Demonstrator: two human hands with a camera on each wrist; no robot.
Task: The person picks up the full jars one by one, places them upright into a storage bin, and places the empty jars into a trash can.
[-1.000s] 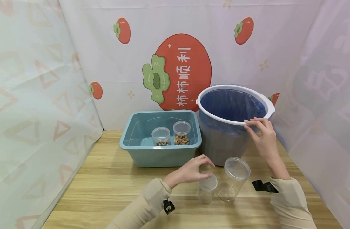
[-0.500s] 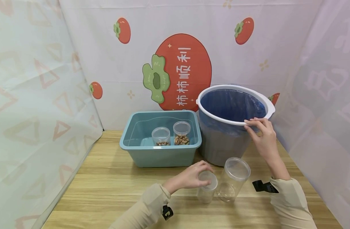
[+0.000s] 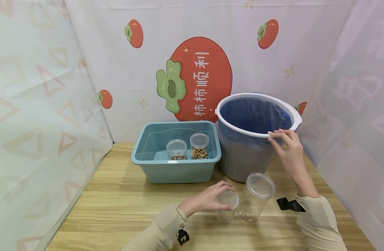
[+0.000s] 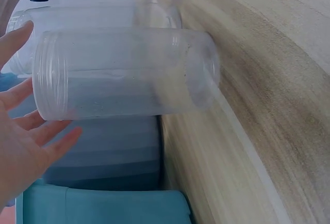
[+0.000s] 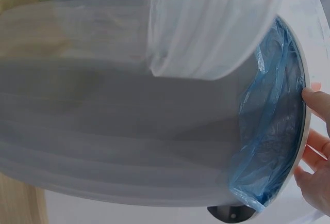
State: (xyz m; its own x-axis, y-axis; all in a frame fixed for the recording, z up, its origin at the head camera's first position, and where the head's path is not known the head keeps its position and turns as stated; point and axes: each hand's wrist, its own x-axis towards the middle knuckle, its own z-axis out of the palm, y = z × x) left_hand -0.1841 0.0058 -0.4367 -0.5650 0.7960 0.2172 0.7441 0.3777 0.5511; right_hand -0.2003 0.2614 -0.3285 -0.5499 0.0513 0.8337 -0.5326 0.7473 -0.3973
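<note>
My left hand (image 3: 221,197) sits over the top of a small clear jar (image 3: 224,216) that stands on the wooden table (image 3: 116,209), fingers curled round its lid end. In the left wrist view the same jar (image 4: 129,74) lies between thumb and fingers (image 4: 46,131). A taller clear jar (image 3: 256,195) stands just to its right, untouched. My right hand (image 3: 278,136) holds the white rim of a grey bucket (image 3: 242,160) lined with a blue bag (image 5: 268,131); its fingers (image 5: 312,149) show at the rim.
A teal tub (image 3: 173,160) stands left of the bucket, holding two lidded clear jars (image 3: 177,149) (image 3: 199,145) with nuts in them. Printed cloth walls close in the table on the left, back and right.
My left hand has come down from hovering above the small jar and closed round its top. The right hand has stayed on the bucket rim.
</note>
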